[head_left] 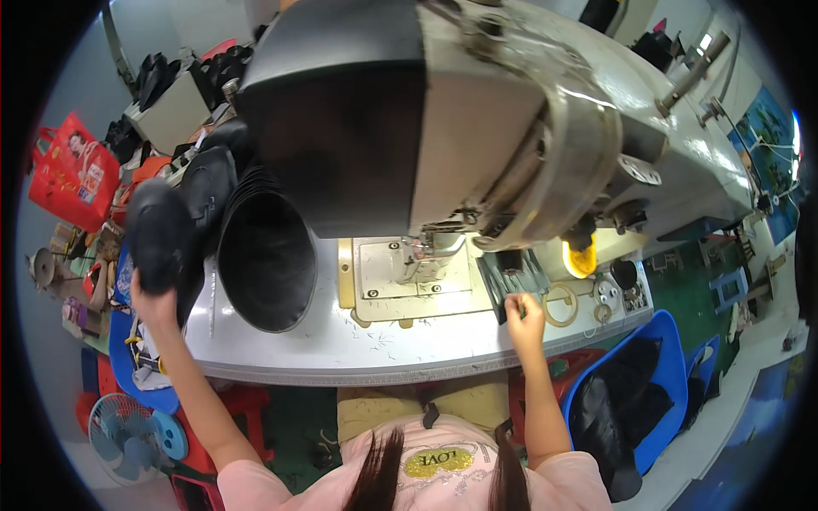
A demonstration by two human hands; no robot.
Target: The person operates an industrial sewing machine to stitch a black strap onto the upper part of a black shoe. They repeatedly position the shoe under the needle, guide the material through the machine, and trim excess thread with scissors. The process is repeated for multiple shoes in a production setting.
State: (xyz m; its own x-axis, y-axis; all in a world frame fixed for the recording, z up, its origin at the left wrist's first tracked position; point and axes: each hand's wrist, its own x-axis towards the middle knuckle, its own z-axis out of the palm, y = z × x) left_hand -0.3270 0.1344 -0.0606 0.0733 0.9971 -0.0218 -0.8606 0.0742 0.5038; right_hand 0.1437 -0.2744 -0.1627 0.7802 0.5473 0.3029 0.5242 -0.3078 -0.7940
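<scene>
The left hand [153,298] is raised at nine o'clock off the table's left edge, its fingers clamped on a black piece [160,234] held up above it. Just right of that piece, toward ten o'clock, stands a stack of black pieces [266,255] on the grey table [341,349], fanned so that the nearest one faces the camera as a dark oval. More black pieces [209,183] lie behind the stack.

The right hand [522,313] rests on the table at three o'clock from the needle plate [413,277], fingers curled together near a small black thing [511,277] on the table; whether they grip anything cannot be told. Beside it lie a tan ring [561,305] and a yellow cup [581,258].

The sewing machine [511,102] fills twelve o'clock, its head hanging over the plate. At four o'clock, below the table, a blue bin [673,358] holds dark cloth. At seven o'clock a blue fan [128,434] sits on the floor, and at ten o'clock a red bag [75,175] hangs.
</scene>
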